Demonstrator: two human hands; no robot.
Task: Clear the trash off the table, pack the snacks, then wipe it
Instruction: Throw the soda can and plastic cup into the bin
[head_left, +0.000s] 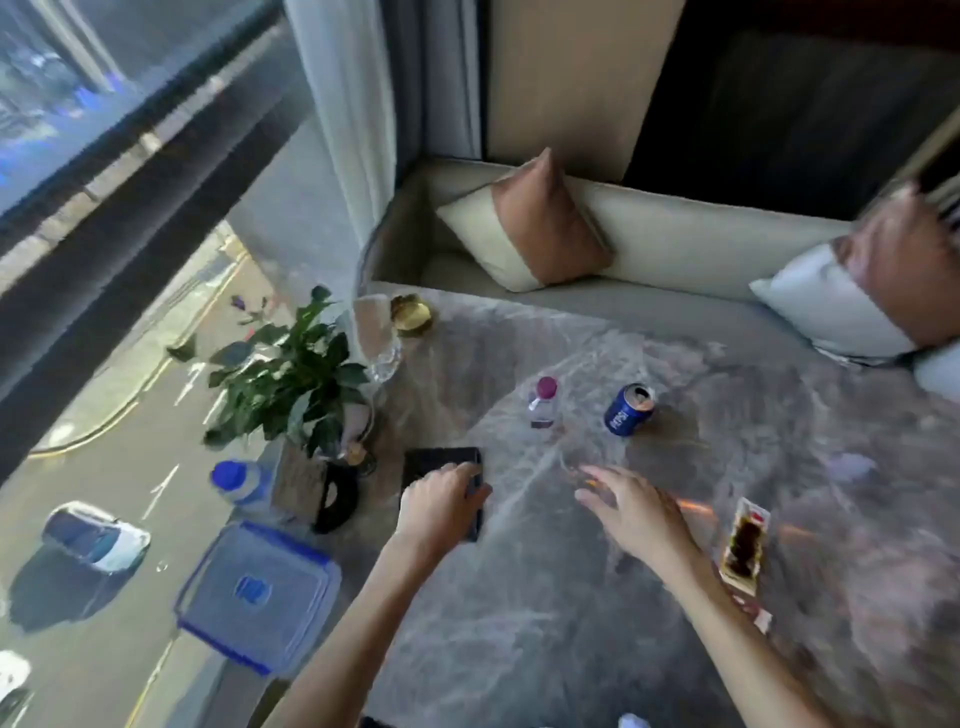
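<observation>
A grey marble table fills the lower right of the head view. My left hand rests on a black flat object near the table's left side, fingers curled over it. My right hand hovers with spread fingers above the table's middle, holding nothing. Beyond the hands stand a small clear bottle with a purple cap and a blue Pepsi can, opened. A snack packet with dark contents lies to the right of my right forearm.
A clear plastic box with a blue-clipped lid and a blue-capped bottle sit at the table's left edge. A potted plant, a glass and a gold dish stand behind. A sofa with cushions lies beyond.
</observation>
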